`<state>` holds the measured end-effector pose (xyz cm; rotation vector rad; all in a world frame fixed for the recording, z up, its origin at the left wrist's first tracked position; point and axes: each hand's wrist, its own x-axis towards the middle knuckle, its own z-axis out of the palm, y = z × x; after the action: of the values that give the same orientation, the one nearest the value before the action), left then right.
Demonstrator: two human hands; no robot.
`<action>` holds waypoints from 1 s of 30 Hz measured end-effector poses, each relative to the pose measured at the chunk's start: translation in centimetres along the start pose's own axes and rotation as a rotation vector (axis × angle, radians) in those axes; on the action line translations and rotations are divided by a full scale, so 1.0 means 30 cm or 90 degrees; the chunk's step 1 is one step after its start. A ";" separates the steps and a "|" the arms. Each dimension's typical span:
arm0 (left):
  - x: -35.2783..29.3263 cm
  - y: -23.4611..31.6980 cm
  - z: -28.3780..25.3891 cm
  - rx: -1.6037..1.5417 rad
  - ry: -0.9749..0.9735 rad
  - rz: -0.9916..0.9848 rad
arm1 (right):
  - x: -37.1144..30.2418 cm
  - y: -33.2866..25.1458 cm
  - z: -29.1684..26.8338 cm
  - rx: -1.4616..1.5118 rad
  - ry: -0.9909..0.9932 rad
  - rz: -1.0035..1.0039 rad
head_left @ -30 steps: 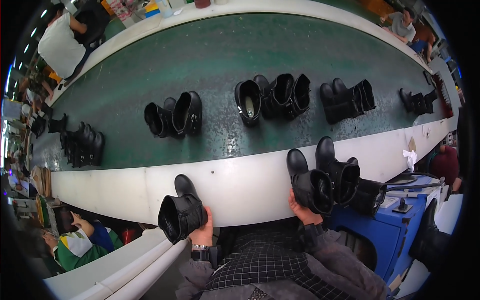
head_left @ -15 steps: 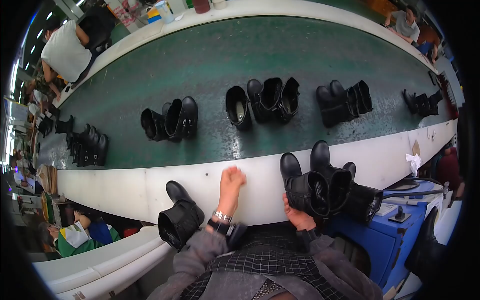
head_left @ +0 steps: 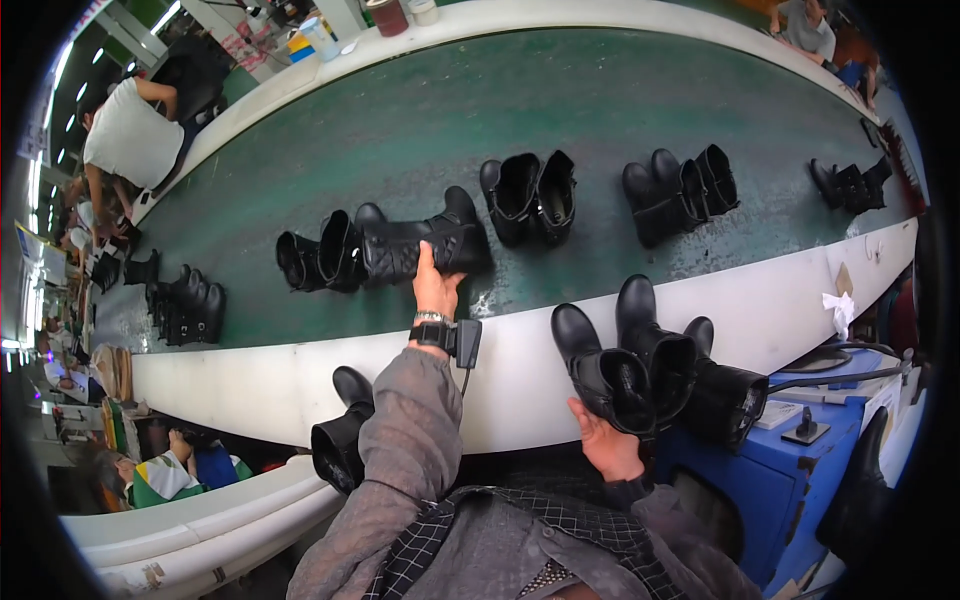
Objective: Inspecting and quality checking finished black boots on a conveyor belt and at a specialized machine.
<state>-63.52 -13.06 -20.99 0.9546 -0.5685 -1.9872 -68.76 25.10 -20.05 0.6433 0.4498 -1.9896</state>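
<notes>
left hand (head_left: 436, 287) outstretched around a black boot (head_left: 450, 242), right hand (head_left: 606, 447) lower

- Long green worktop (head_left: 560, 100), glossy, scuffed, between white borders (head_left: 515, 370).
- Blue cabinet (head_left: 740, 472) at lower right, beside near border.
- Strip lights (head_left: 166, 17) lit overhead, upper left.

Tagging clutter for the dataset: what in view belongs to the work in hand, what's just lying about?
In the work, apparently:
left hand on a black boot
right hand beside boots at the white ledge

Probably just lying about:
crumpled white scrap
dark red container
</notes>
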 end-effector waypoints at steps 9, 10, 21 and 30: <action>-0.446 0.050 -0.056 -0.065 -0.045 -0.044 | -0.079 -0.024 0.098 -0.553 -0.107 0.297; -0.493 0.058 -0.060 -0.068 -0.038 -0.044 | -0.066 -0.002 0.133 -0.630 -0.123 0.299; -0.847 0.081 -0.110 0.697 -0.514 0.417 | 0.069 0.333 0.369 -0.090 -0.129 0.262; -0.826 0.055 -0.254 0.452 -0.332 0.185 | 0.270 0.270 0.111 -0.134 -0.186 0.335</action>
<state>-47.76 6.48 -14.27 0.6711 -1.6817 -1.7747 -65.70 13.88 -22.70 0.2896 0.2695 -1.4792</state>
